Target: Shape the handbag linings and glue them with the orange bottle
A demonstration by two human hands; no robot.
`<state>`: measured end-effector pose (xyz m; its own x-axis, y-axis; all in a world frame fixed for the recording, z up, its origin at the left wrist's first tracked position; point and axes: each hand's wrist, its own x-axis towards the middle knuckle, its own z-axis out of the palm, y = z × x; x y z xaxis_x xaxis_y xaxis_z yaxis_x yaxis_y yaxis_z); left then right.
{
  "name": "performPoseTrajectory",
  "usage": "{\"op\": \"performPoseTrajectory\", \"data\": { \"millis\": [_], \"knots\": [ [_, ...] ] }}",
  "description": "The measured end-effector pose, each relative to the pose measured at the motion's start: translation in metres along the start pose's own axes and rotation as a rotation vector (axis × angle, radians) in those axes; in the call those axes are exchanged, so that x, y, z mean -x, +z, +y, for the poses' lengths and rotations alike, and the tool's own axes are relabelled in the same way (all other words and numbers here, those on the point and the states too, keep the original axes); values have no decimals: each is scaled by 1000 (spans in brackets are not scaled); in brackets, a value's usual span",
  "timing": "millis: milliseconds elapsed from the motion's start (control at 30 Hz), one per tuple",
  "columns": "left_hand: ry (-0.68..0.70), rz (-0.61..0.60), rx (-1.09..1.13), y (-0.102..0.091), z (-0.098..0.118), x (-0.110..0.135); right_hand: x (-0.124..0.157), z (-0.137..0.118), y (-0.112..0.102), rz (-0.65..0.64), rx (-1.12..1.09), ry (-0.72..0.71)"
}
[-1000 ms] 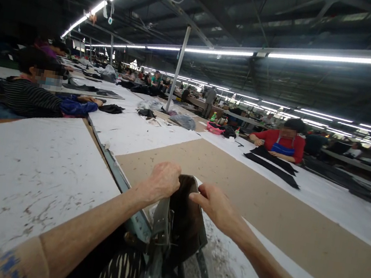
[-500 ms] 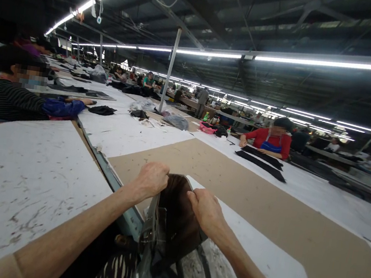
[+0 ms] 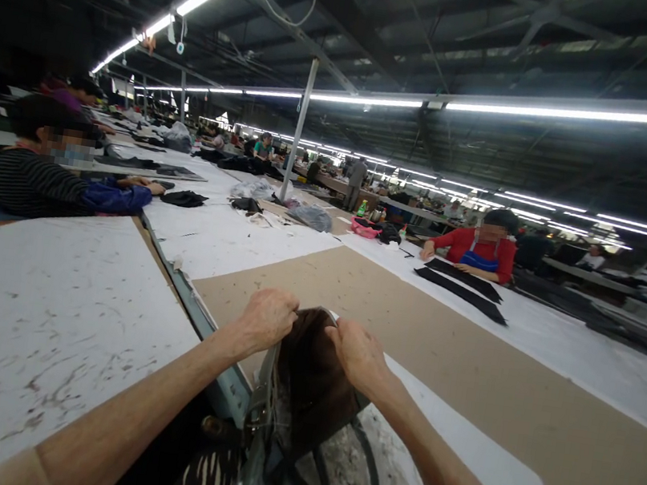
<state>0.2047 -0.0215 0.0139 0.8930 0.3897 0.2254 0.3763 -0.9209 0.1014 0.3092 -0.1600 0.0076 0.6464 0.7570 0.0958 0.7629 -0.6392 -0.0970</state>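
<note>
A dark brown leather bag (image 3: 311, 386) with a grey edge and metal buckle stands open in front of me on the long work table. My left hand (image 3: 264, 320) is closed in a fist on the bag's left rim. My right hand (image 3: 360, 353) grips the right rim, fingers curled over it. A dark strap (image 3: 367, 476) loops down from the bag over the scuffed white sheet (image 3: 451, 448). Part of the bag's inside is hidden in shadow.
Brown paper (image 3: 465, 353) covers the table beyond the bag, and a marked white sheet (image 3: 45, 314) lies at the left past a metal rail (image 3: 192, 308). A person in red (image 3: 477, 249) handles black fabric strips (image 3: 463, 288); a person in stripes (image 3: 35, 175) sits at left.
Both hands stay on the bag's rim; the right hand has shifted slightly up and closer to the left one. The view has swung a little.
</note>
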Motion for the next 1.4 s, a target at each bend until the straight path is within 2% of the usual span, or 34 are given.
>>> {"op": "performPoseTrajectory", "data": {
  "millis": [167, 400, 567, 767, 1000, 1233, 1400],
  "knots": [
    [-8, 4, 12, 2, -10, 1, -14, -8, 2, 21, 34, -95],
    [-23, 49, 81, 3, -24, 4, -14, -9, 7, 44, 93, -180],
    [-24, 49, 82, 1, -25, 8, -26, -18, 2, 29, 36, -116],
    [-68, 27, 76, 3, -31, 7, -47, -28, 6, 38, 96, -314],
    [-72, 29, 118, 7, -32, 3, -49, -25, 11, 48, 129, -286],
    [-63, 27, 136, 4, -26, 3, -49, -29, 5, 12, 29, -464],
    [-34, 53, 186, 8, -36, 5, -55, -36, 9, 33, 110, -433]
  ]
}}
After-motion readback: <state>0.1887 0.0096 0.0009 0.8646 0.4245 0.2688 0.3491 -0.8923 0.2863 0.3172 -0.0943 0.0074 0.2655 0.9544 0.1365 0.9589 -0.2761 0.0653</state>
